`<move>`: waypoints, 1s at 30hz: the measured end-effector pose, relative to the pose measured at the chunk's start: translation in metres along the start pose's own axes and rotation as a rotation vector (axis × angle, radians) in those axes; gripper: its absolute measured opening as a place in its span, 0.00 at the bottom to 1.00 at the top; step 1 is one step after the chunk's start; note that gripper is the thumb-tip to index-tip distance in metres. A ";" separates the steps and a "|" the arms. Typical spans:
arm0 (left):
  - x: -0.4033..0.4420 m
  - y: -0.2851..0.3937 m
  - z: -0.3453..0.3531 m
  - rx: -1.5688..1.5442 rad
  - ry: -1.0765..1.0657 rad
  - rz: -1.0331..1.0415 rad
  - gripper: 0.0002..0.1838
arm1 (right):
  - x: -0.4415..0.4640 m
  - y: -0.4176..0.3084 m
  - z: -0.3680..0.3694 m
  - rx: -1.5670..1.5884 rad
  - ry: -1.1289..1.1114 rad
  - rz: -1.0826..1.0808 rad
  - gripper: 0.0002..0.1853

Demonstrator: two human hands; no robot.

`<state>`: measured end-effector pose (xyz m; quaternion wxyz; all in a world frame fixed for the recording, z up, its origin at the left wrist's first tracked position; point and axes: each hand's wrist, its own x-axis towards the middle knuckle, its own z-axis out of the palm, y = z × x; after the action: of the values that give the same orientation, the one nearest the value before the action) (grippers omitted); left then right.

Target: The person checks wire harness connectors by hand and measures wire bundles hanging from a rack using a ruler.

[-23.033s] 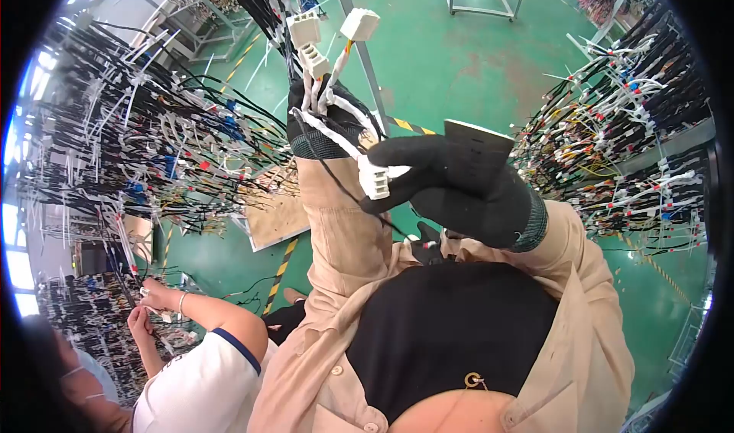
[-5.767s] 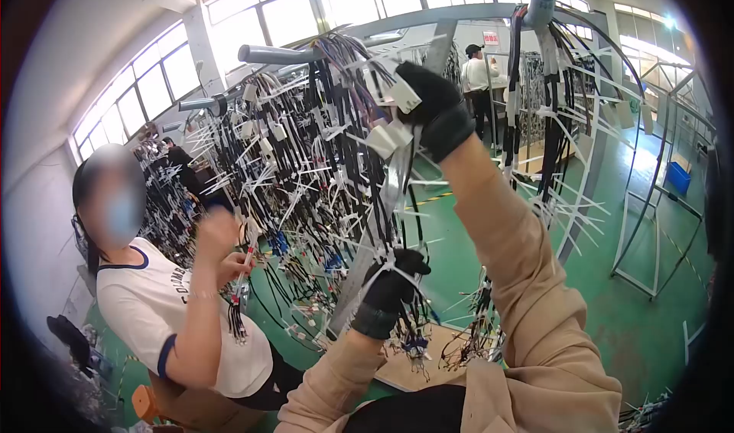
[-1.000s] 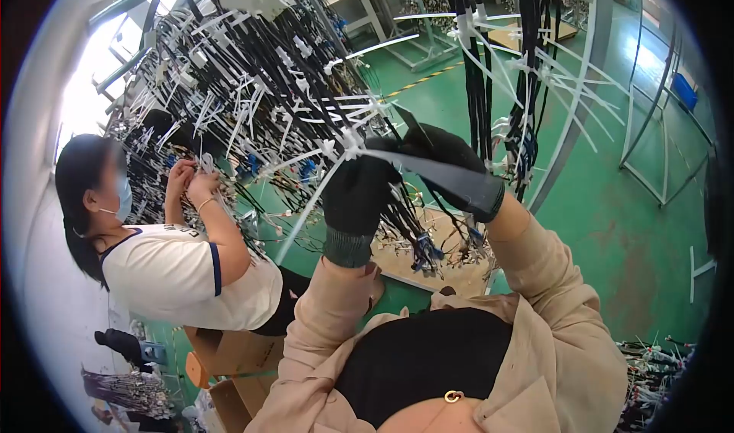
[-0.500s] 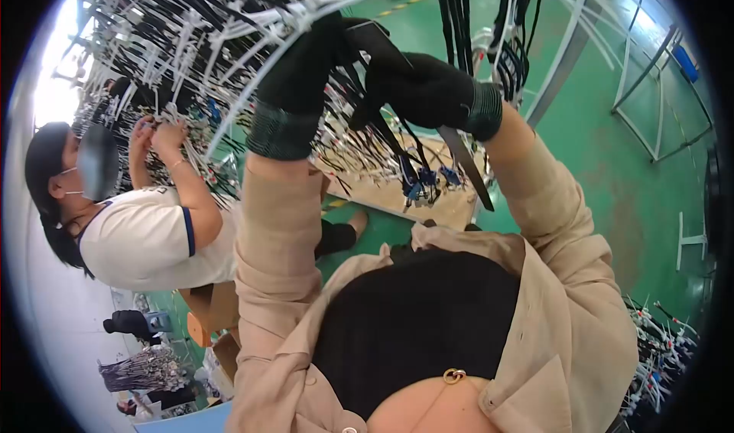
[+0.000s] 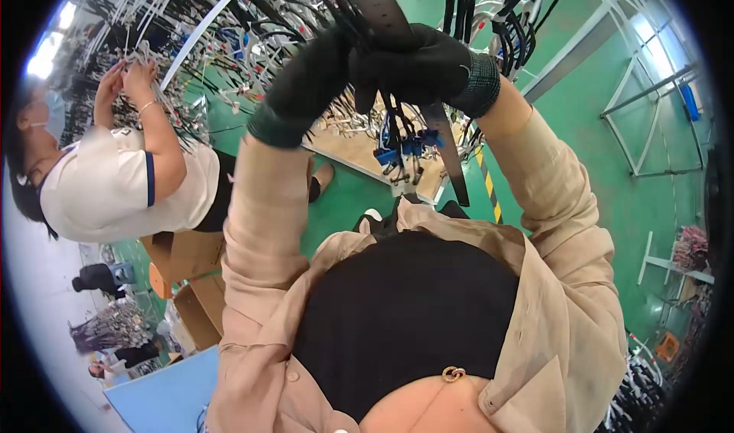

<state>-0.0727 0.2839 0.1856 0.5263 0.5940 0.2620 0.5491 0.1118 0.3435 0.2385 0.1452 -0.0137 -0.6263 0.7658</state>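
My right hand (image 5: pixel 417 69), in a black knitted glove, is closed around a flat steel ruler (image 5: pixel 449 154). The ruler's upper end rises above the fist and its lower end slants down toward my chest. Black cables pass through the same grip, and their blue connectors (image 5: pixel 410 144) dangle below it. My left hand (image 5: pixel 310 73), gloved alike, meets the right one at the upper part of the cable bundle (image 5: pixel 336 1). Its fingers are curled at these black cables, slightly blurred and partly hidden.
Many hanging wire harnesses (image 5: pixel 252 39) fill the upper left, with more black cables (image 5: pixel 520 39) at the upper right. A co-worker in a white shirt (image 5: pixel 126 184) handles wires at left. Cardboard boxes (image 5: pixel 187 253), a blue surface (image 5: pixel 164 391) and metal frames (image 5: pixel 650 119) stand around.
My view has shifted, and the co-worker appears farther left. Both my hands have come closer together on the cables. The ruler stays in my right hand, now more upright.
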 end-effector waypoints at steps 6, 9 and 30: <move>-0.099 -0.022 0.050 -0.532 0.141 -0.485 0.26 | 0.007 0.016 0.002 0.093 -0.028 -0.109 0.10; -0.109 0.000 0.050 -0.216 0.032 -0.400 0.27 | 0.006 0.020 0.009 0.015 0.013 -0.043 0.13; -0.163 0.020 0.024 -0.417 -0.116 -0.393 0.33 | -0.001 0.039 0.056 0.401 0.141 -0.100 0.22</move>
<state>-0.0981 0.1245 0.1460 0.7475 0.4411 0.2230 0.4438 0.0930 0.2834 0.2127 0.2262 -0.0070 -0.4496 0.8641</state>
